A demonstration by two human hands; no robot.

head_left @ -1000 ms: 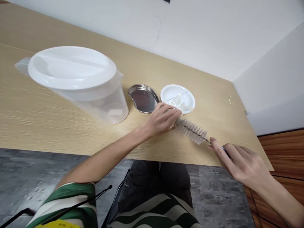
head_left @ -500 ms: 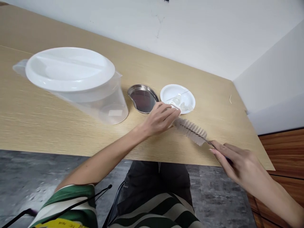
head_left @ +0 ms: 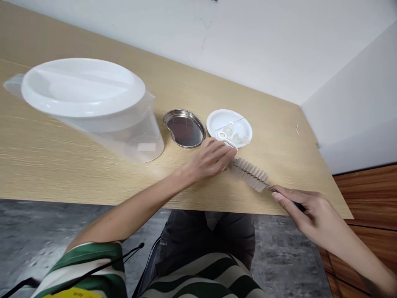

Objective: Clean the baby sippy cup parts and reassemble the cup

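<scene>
My left hand (head_left: pixel 214 159) is closed around a white ring-shaped piece (head_left: pixel 230 144), its rim showing above my fingers and the rest hidden by them. My right hand (head_left: pixel 305 209) grips the dark handle of a bottle brush (head_left: pixel 249 174) with pale bristles and a twisted wire stem. The brush points left, its tip close by my left fingers; whether it touches the ring I cannot tell. Just behind my left hand sits a white plate (head_left: pixel 217 117) holding clear bottle nipples (head_left: pixel 237 138), a small white ring (head_left: pixel 222 135) and a thin stick (head_left: pixel 238 120).
A shiny kidney-shaped metal dish (head_left: pixel 186 130) lies left of the plate. Farther left stands a large translucent jug (head_left: pixel 136 142) with a white lid (head_left: pixel 83 85). A thin white strip (head_left: pixel 297 128) lies near the right edge of the wooden table (head_left: pixel 124 178), which meets a white wall behind.
The brush and my right hand have shifted slightly in place. More of the white ring's rim and the small ring on the plate shows now. The whole view has drifted a little.
</scene>
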